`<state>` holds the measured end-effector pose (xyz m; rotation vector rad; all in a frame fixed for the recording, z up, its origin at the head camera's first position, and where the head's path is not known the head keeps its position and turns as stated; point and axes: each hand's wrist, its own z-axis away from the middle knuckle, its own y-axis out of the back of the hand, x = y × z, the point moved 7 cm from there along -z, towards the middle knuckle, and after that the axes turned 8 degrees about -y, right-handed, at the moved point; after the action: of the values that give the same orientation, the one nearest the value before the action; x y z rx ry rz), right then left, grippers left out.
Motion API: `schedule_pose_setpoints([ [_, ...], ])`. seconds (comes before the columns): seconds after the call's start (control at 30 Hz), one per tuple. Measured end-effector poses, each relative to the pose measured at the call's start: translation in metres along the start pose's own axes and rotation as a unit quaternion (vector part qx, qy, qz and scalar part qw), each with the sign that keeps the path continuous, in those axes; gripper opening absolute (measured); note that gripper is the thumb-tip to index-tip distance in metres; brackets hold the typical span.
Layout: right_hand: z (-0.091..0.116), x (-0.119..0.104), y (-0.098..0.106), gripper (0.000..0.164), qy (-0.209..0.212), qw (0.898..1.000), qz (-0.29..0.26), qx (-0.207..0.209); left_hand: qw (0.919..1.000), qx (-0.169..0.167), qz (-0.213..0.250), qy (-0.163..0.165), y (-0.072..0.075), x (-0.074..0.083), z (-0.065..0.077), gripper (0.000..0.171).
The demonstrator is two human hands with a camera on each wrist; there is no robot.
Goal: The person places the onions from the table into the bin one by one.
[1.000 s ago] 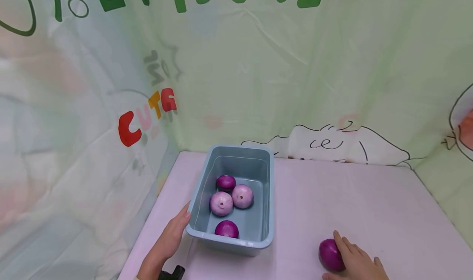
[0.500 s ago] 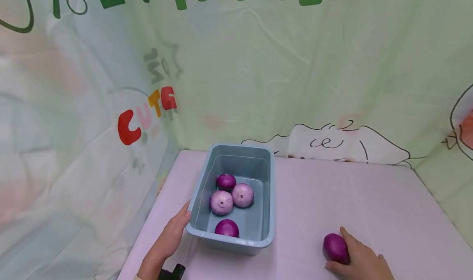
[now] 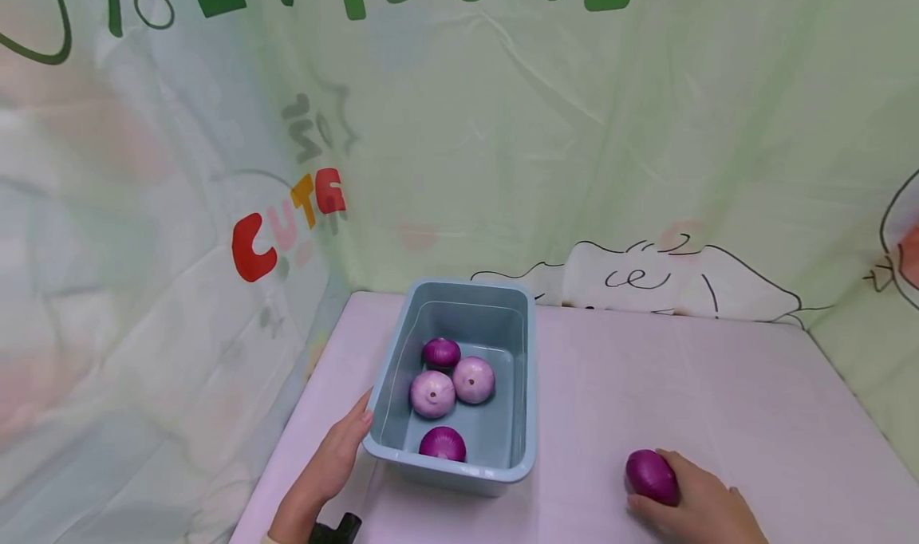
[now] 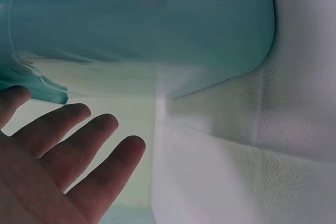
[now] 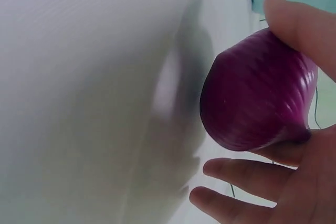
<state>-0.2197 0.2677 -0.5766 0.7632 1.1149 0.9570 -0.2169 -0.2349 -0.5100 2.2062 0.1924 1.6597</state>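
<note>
A purple onion (image 3: 651,477) is gripped by my right hand (image 3: 707,504) over the right part of the table. In the right wrist view the thumb lies on one side of the onion (image 5: 257,95), other fingers pass behind it, and its shadow falls on the cloth. My left hand (image 3: 333,456) rests against the left rim of a blue-grey plastic bin (image 3: 459,474), its fingers mostly straight. Several onions lie inside: two dark purple ones, one at the back (image 3: 441,353) and one at the front (image 3: 443,444), and two paler ones (image 3: 432,394) between. In the left wrist view, spread fingers (image 4: 92,140) appear beside the bin wall (image 4: 157,19).
A pale pinkish cloth covers the table (image 3: 682,384). Printed fabric curtains (image 3: 459,145) stand behind it and along the left side. A black object (image 3: 336,530), partly cut off, shows at the left wrist.
My right hand has closed its hold on the onion, which now appears lifted slightly off the cloth. The left hand and the bin have stayed in place.
</note>
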Motion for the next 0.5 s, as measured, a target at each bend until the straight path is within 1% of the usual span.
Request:
schedule_pose_setpoints([
  [0.1, 0.005, -0.01, 0.006, 0.091, 0.034, 0.999, -0.029, 0.016, 1.0, 0.001, -0.002, -0.002, 0.001, 0.0, 0.0, 0.055],
  [0.17, 0.006, -0.016, 0.008, 0.088, 0.047, 0.998, -0.048, 0.016, 1.0, 0.001, 0.002, -0.001, 0.001, -0.001, 0.0, 0.055],
  [0.3, 0.004, -0.027, 0.014, 0.09, 0.037, 0.997, -0.074, -0.006, 1.0, 0.004, 0.002, -0.002, 0.001, -0.002, 0.001, 0.055],
  [0.4, 0.0, -0.038, 0.025, 0.093, 0.026, 0.996, -0.085, -0.017, 1.0, 0.002, 0.003, 0.001, 0.0, -0.003, 0.0, 0.056],
  [0.5, -0.001, -0.05, 0.04, 0.093, 0.035, 0.995, -0.098, -0.009, 1.0, 0.0, 0.009, 0.002, -0.001, -0.004, -0.001, 0.056],
])
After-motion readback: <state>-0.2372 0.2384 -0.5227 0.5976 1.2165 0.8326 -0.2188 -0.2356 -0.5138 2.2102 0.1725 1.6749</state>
